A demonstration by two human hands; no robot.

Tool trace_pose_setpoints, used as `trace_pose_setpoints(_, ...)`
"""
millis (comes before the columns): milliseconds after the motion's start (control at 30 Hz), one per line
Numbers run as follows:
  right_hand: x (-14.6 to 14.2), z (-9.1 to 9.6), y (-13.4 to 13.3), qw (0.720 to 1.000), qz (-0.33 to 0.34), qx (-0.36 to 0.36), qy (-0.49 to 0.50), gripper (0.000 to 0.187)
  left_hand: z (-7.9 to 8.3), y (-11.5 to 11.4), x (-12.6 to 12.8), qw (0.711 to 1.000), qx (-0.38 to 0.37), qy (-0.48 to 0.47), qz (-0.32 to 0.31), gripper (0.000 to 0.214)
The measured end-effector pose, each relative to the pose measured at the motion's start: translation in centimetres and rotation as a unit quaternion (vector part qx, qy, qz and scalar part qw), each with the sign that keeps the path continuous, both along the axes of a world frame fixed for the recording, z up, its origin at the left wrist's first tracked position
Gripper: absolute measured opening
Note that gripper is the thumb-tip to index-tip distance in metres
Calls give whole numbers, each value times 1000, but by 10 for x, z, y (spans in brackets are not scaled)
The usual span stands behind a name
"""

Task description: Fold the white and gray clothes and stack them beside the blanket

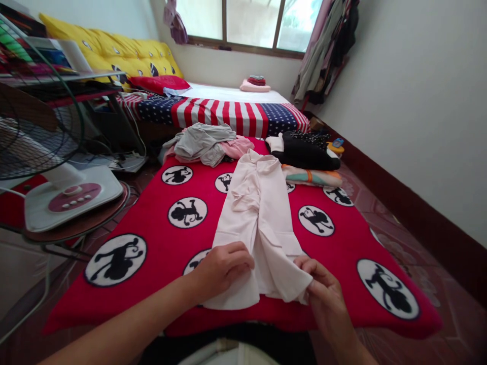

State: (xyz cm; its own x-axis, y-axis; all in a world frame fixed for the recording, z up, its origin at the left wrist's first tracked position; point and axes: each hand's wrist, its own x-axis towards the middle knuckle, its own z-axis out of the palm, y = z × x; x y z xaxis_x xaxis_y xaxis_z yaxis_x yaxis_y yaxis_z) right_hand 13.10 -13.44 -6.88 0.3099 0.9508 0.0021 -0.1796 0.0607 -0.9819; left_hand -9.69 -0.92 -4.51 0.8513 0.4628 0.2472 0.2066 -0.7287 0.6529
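A pair of pale pinkish-white trousers (pixel 262 203) lies lengthwise on a red blanket (pixel 148 203) with black monkey figures in white circles. Its waist points away from me and the leg ends are near me. Cloth is bunched up on the upper left side. My left hand (pixel 228 266) rests on the lower left leg, its fingers curled at that leg's inner edge. My right hand (pixel 323 289) pinches the outer hem corner of the right leg between thumb and fingers, lifting it slightly off the blanket.
Behind the trousers lie grey and pink clothes (pixel 205 144), a black garment (pixel 304 149) and a folded multicoloured cloth (pixel 314 176). A white fan (pixel 72 195) stands on a round stool at left. A bed (pixel 228 114) with a flag-pattern cover is under the window.
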Motion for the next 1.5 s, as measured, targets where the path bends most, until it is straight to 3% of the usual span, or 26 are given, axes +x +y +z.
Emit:
trace_pose_setpoints(67, 1, 5, -1, 1000, -7, 14, -4, 13, -1, -3, 7, 999, 0, -35, 14, 23)
trace_pose_setpoints(200, -3, 17, -3, 999, 0, 39, -38, 10, -19, -11, 29, 999, 15, 10, 31, 14)
trace_pose_setpoints(333, -15, 21, -4, 991, 75, 52, -101, 5, -37, -21, 40, 1000, -13, -9, 2, 19)
trace_pose_setpoints(467, -37, 22, 1, 970, 134, 54, -198, 12, -39, -28, 27, 995, -82, -54, -21, 30)
trace_pose_setpoints(600, -54, 16, 9, 950, 169, 68, -254, 21, -34, -24, 3, 997, -31, -57, 45, 27)
trace_pose_setpoints(767, -61, 5, 11, 922, 184, 52, -338, 25, -35, 10, -21, 987, 120, -63, 86, 32)
trace_pose_setpoints(933, -38, 13, 3, 861, 242, 121, -431, 33, -35, 59, -40, 963, 264, 45, -1, 58)
trace_pose_setpoints(1033, 1, 11, 3, 824, 170, 187, -508, 42, -25, 80, -46, 950, 291, 96, -58, 64)
trace_pose_setpoints(1100, 31, 4, 8, 784, 112, 183, -582, 46, -18, 90, -46, 944, 298, 111, -90, 65)
trace_pose_setpoints(1200, 63, -10, 22, 732, 90, 146, -659, 55, -10, 102, -36, 936, 300, 120, -140, 62)
trace_pose_setpoints(1300, 70, -19, 41, 721, 115, 140, -669, 60, -5, 112, -14, 932, 301, 98, -174, 57)
trace_pose_setpoints(1500, 52, -24, 93, 701, 203, 151, -666, 49, -8, 128, 29, 927, 298, 90, -211, 48)
